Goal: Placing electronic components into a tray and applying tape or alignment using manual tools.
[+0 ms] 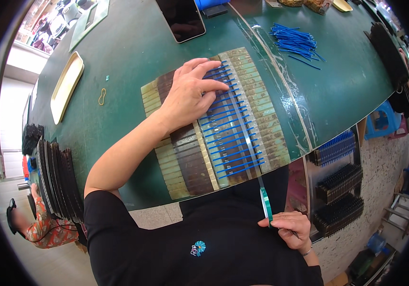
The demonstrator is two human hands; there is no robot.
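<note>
On the green table lies a slotted board (185, 157) with brown, tan and grey bands. A row of short blue wires (233, 145) lies side by side across it. A narrow clear tape strip (248, 138) crosses the wires lengthwise. My left hand (192, 90) rests on the far end of the row, fingers stretched apart, fingertips on the wires and by the strip's far end. Below the table's near edge my right hand (290, 229) grips a thin green roll of tape (265, 205), and the strip runs from it up to the board.
Loose blue wires (295, 42) are heaped at the far right. A dark-screened tablet (181, 20) lies at the back, a cream tray (67, 86) and rubber band (102, 97) at left. Racks (340, 183) stand low right. Another person (47, 226) sits at far left.
</note>
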